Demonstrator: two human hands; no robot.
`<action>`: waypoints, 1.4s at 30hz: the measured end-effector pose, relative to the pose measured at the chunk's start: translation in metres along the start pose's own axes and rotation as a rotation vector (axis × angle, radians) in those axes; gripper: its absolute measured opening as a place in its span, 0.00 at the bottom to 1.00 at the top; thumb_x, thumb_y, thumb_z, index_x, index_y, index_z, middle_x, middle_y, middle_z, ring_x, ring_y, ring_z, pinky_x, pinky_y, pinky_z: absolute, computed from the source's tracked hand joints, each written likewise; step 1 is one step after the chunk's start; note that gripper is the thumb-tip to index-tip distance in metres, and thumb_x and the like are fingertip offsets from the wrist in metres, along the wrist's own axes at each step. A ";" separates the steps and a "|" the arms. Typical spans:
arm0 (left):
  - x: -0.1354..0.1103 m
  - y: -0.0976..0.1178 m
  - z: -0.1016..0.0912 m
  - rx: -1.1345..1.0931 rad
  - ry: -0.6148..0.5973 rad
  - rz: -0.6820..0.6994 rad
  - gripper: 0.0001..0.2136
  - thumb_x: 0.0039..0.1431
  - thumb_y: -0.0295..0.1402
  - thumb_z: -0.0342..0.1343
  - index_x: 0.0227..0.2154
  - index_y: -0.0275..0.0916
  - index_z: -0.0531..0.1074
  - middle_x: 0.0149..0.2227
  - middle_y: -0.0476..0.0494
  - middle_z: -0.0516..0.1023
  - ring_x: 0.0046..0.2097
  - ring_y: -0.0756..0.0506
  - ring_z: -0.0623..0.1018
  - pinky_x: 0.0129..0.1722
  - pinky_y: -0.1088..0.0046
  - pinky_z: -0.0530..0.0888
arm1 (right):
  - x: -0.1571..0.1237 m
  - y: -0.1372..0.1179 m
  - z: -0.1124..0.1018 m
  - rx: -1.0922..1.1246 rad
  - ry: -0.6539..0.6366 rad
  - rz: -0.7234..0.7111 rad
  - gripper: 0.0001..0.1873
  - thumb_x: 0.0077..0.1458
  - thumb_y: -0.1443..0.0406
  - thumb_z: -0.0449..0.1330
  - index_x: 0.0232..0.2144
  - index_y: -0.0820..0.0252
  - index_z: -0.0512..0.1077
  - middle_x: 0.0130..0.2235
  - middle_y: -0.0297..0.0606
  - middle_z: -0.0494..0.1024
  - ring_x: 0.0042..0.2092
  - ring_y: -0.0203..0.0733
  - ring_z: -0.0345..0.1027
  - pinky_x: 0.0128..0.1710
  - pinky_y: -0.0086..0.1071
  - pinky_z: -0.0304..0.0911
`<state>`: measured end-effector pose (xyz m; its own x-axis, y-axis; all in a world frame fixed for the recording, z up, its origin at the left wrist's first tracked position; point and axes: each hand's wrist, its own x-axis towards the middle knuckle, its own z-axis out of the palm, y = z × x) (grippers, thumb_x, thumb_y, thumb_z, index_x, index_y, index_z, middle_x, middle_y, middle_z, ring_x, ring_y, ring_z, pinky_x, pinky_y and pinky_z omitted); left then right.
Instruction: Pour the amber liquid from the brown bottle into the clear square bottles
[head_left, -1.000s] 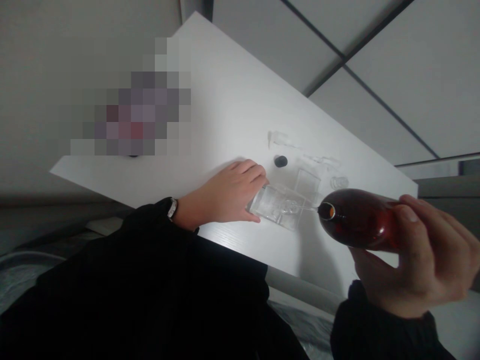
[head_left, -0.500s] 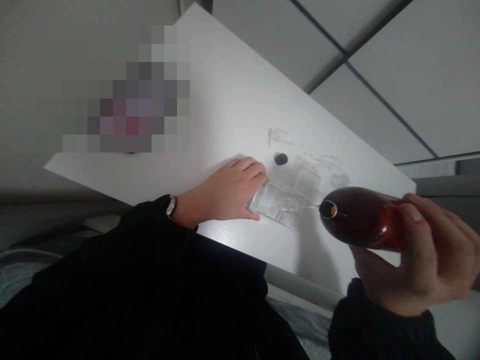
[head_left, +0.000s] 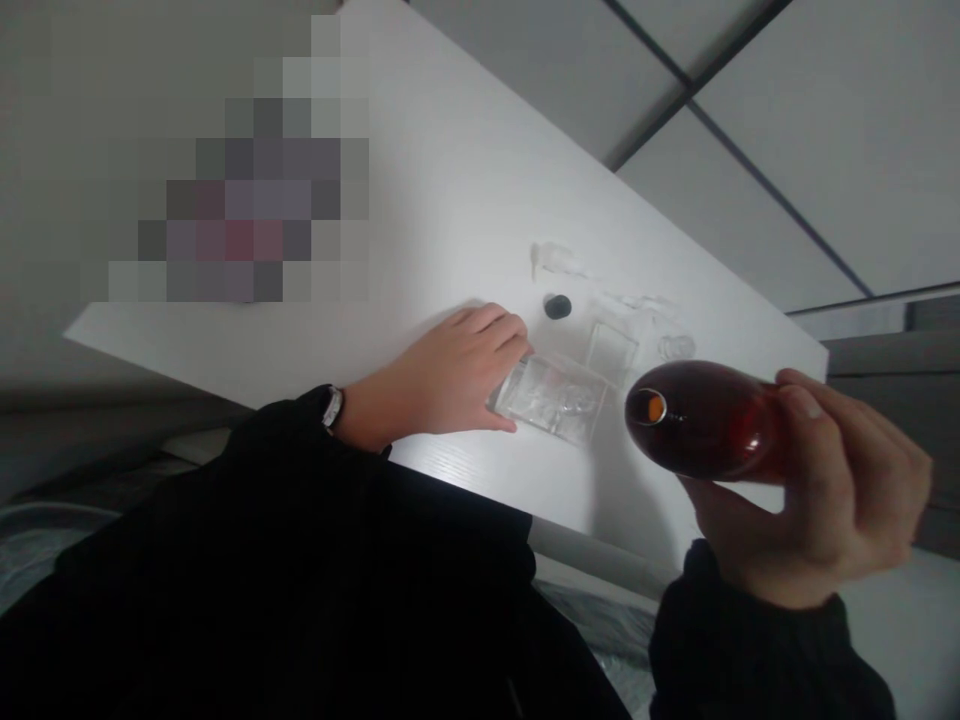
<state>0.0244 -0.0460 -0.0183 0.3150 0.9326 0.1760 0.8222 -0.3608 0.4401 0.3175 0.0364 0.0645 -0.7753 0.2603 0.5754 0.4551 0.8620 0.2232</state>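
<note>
head | right hand (head_left: 840, 490): plain-fronted red bottle (head_left: 705, 425) | left hand (head_left: 450, 375): clear container (head_left: 551, 400)

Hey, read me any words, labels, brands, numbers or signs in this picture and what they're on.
None can be read.
Dark red bottle, clear container, small black object: no legible lettering.
Wristband: too small and blurred to tell.
Pixelated area: anything there is hidden.

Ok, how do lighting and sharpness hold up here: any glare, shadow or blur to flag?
Head view: glare on the white table below the left hand, and a highlight on the red bottle; same view: soft shadow beside the clear container, whose details look washed out; same view: a pixelated patch upper left.
</note>
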 end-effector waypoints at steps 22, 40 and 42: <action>0.001 0.003 -0.017 -0.380 0.040 -0.138 0.37 0.59 0.44 0.70 0.68 0.44 0.63 0.71 0.35 0.69 0.70 0.34 0.72 0.70 0.53 0.71 | -0.074 -0.041 -0.022 0.288 0.154 0.612 0.51 0.52 0.54 0.77 0.72 0.48 0.62 0.60 0.48 0.80 0.58 0.61 0.78 0.56 0.55 0.78; 0.002 -0.005 -0.049 -0.309 -0.049 -0.330 0.32 0.57 0.42 0.67 0.61 0.42 0.62 0.66 0.34 0.70 0.65 0.38 0.75 0.67 0.54 0.73 | -0.133 -0.055 -0.033 0.361 0.282 0.686 0.46 0.55 0.56 0.76 0.71 0.49 0.63 0.58 0.48 0.81 0.56 0.58 0.79 0.54 0.51 0.79; 0.002 -0.003 -0.052 -0.267 -0.079 -0.321 0.34 0.57 0.43 0.67 0.63 0.42 0.62 0.68 0.32 0.68 0.68 0.36 0.72 0.69 0.51 0.70 | -0.135 -0.054 -0.032 0.372 0.281 0.700 0.45 0.55 0.56 0.75 0.70 0.49 0.64 0.58 0.48 0.81 0.57 0.59 0.79 0.54 0.51 0.79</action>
<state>-0.0022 -0.0431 0.0262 0.1070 0.9918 -0.0703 0.7359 -0.0314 0.6764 0.4113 -0.0593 0.0000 -0.2073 0.7128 0.6700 0.5782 0.6417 -0.5039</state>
